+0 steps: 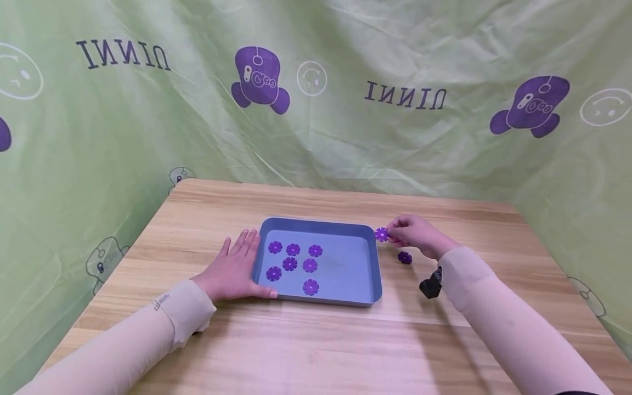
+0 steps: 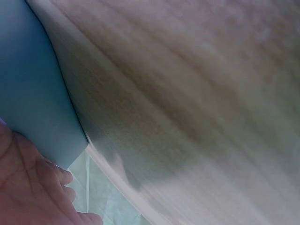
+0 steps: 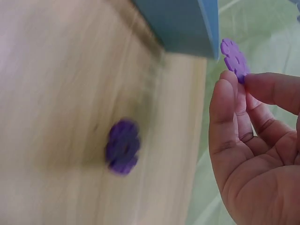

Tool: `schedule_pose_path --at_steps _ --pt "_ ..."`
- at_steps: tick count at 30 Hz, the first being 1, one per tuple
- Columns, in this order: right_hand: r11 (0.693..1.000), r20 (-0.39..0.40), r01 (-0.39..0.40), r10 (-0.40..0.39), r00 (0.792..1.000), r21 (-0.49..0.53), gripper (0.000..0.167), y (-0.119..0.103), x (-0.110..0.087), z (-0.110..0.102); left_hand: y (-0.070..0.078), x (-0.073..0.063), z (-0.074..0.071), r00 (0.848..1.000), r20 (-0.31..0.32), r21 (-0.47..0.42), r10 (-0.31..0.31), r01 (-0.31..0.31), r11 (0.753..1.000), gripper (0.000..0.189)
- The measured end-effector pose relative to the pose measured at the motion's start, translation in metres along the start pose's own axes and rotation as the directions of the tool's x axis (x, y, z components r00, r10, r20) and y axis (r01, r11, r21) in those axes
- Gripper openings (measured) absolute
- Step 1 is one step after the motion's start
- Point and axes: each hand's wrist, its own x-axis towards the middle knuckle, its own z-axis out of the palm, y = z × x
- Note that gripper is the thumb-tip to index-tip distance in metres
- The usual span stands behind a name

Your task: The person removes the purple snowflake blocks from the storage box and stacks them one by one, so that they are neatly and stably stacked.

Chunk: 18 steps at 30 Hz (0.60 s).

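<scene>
My right hand [image 1: 417,235] pinches a purple snowflake disc [image 1: 382,235] by its edge, just off the right rim of a blue-grey tray [image 1: 353,274]. In the right wrist view thumb and fingertips meet on that disc [image 3: 234,59], raised above the table. One more purple disc [image 1: 405,258] lies on the wood below the right hand. Against the tray's left side rests my left hand [image 1: 234,271], fingers spread and straight, thumb along the near rim. Inside the tray several purple discs [image 1: 310,265] lie flat, mostly in its left half.
The tray stands on a wooden table [image 1: 321,345]. A green printed curtain [image 1: 336,148] hangs behind the table and along both sides. On the right wrist sits a small black camera [image 1: 431,283].
</scene>
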Motion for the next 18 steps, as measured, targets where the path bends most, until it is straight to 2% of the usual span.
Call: schedule_pose_path --at_steps 6,18 --pt "0.998 -0.048 -0.055 0.055 0.997 -0.003 0.025 0.019 -0.008 -0.017 0.001 -0.002 -0.001 1.0 -0.001 -0.006 -0.001 0.001 1.0 0.143" --pt "0.992 -0.059 -0.124 0.126 0.99 0.039 0.028 0.045 -0.021 -0.038 0.0 0.0 0.001 1.0 0.005 -0.017 -0.008 0.008 1.0 0.145"
